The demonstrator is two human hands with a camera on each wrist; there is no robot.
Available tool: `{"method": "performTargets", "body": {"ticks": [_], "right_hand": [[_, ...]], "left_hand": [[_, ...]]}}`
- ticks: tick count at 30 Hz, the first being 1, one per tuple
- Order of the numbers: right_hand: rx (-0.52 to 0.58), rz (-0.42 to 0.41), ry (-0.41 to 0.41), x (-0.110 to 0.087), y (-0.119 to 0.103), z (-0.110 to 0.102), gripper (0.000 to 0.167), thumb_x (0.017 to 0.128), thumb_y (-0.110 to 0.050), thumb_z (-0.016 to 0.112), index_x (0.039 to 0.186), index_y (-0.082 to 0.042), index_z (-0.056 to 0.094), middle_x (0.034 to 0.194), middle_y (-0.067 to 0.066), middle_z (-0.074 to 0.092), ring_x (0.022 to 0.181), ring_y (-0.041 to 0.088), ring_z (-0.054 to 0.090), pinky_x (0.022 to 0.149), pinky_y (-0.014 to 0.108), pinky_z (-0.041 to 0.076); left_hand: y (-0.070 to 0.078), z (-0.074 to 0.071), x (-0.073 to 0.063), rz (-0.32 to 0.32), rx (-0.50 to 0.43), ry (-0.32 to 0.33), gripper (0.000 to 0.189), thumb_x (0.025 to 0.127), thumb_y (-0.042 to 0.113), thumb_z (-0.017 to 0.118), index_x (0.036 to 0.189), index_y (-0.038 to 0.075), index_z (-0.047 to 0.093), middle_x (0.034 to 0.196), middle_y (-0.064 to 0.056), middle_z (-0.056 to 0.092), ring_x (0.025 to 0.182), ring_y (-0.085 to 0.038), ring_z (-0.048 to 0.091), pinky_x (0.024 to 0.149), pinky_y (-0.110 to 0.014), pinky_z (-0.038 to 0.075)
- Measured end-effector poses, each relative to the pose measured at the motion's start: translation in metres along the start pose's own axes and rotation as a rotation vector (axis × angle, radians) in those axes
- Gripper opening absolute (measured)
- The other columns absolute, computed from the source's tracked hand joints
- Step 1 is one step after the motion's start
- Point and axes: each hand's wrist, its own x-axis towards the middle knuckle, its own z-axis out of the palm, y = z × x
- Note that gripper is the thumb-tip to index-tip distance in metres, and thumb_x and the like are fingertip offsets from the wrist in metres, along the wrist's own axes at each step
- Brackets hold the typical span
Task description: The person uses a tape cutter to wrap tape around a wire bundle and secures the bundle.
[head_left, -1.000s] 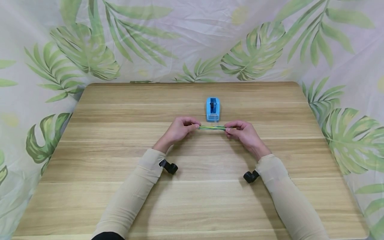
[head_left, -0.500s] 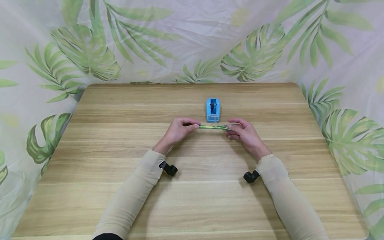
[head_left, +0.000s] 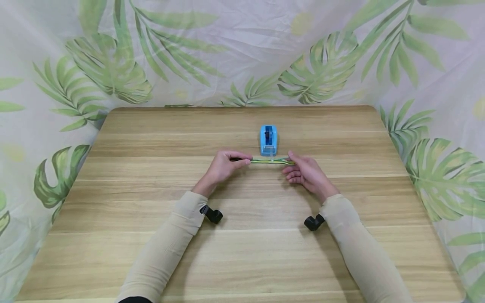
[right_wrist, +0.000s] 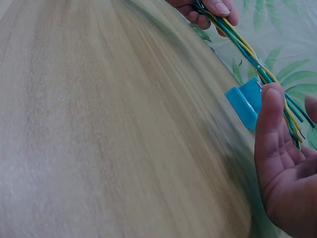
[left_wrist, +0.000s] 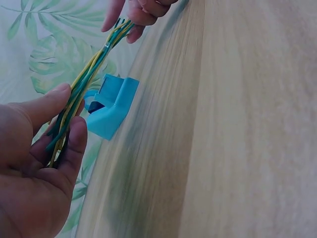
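A bundle of thin green and yellow wires (head_left: 270,161) stretches between the two hands. My left hand (head_left: 224,165) pinches its left end between thumb and fingers, and in the left wrist view the wire ends poke out past the palm. My right hand (head_left: 306,171) is at the other end, thumb and forefinger parted, with the loose wire ends (right_wrist: 293,115) fanned out between them in the right wrist view. Just beyond the bundle stands a blue tape dispenser (head_left: 268,141). A clear bit of tape (head_left: 271,154) reaches from its front edge toward the middle of the wires.
The wood-grain table (head_left: 242,261) extends around both arms. A leaf-print cloth (head_left: 242,50) hangs behind it and at both sides. Each beige sleeve carries a black wrist camera, the left camera (head_left: 213,215) and the right camera (head_left: 313,222).
My right hand has loosened from its pinch, its thumb and forefinger spreading while the wire ends on that side splay apart. The left hand keeps its grip in nearly the same spot.
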Motion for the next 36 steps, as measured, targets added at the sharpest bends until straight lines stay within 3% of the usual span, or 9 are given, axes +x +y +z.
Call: {"method": "performTargets", "body": {"ticks": [5,13,19,25,31,36], "right_hand": [[0.0,-0.023,0.017,0.001,0.0027,-0.0009,0.037,0.104,-0.027,0.058,0.127,0.002,0.054,0.08,0.007,0.071,0.062,0.012,0.065,0.06,0.024,0.056],[0.019,-0.08,0.022,0.0001,0.0028,-0.0025,0.031,0.102,-0.017,0.061,0.126,0.004,0.057,0.083,0.008,0.072,0.067,0.013,0.068,0.066,0.026,0.058],[0.026,-0.094,0.032,-0.0002,0.0017,-0.0029,0.026,0.102,-0.013,0.061,0.122,0.004,0.059,0.085,0.009,0.072,0.071,0.014,0.069,0.07,0.026,0.058],[0.048,-0.106,0.039,0.0006,0.0022,-0.0026,0.018,0.102,-0.009,0.06,0.116,0.002,0.061,0.089,0.011,0.071,0.075,0.016,0.069,0.073,0.028,0.058],[0.057,-0.138,0.024,0.0006,0.0024,-0.0012,0.011,0.102,-0.003,0.057,0.112,0.0,0.06,0.094,0.015,0.07,0.079,0.017,0.069,0.077,0.029,0.058],[0.067,-0.154,0.017,0.0019,0.0032,-0.0005,0.009,0.102,0.0,0.055,0.11,0.0,0.058,0.09,0.013,0.07,0.078,0.017,0.068,0.076,0.029,0.058]], "left_hand": [[-0.0002,-0.0002,-0.0003,-0.015,-0.001,-0.023,0.014,0.089,0.013,0.079,0.103,0.01,0.08,0.107,-0.002,0.075,0.096,-0.017,0.066,0.072,-0.032,0.052],[0.0025,-0.0002,0.0001,-0.043,-0.011,-0.065,0.021,0.088,0.013,0.079,0.109,0.01,0.078,0.111,-0.005,0.072,0.077,-0.018,0.059,0.062,-0.025,0.048],[0.0007,0.0006,0.0024,-0.033,-0.009,-0.116,0.037,0.086,0.005,0.079,0.122,0.006,0.071,0.121,-0.006,0.068,0.094,-0.022,0.064,0.076,-0.03,0.054],[0.0018,0.0014,0.0033,-0.059,0.022,-0.14,0.045,0.088,0.017,0.08,0.129,0.007,0.066,0.122,-0.003,0.066,0.106,-0.023,0.061,0.088,-0.037,0.051],[0.0035,0.0029,0.0058,-0.076,0.108,-0.091,0.032,0.1,0.027,0.066,0.126,0.008,0.07,0.116,-0.003,0.068,0.1,-0.021,0.058,0.082,-0.034,0.048],[0.0036,0.0038,0.0083,-0.087,0.143,-0.125,0.036,0.095,0.02,0.072,0.127,0.005,0.068,0.117,-0.007,0.067,0.094,-0.023,0.059,0.077,-0.033,0.05]]}}
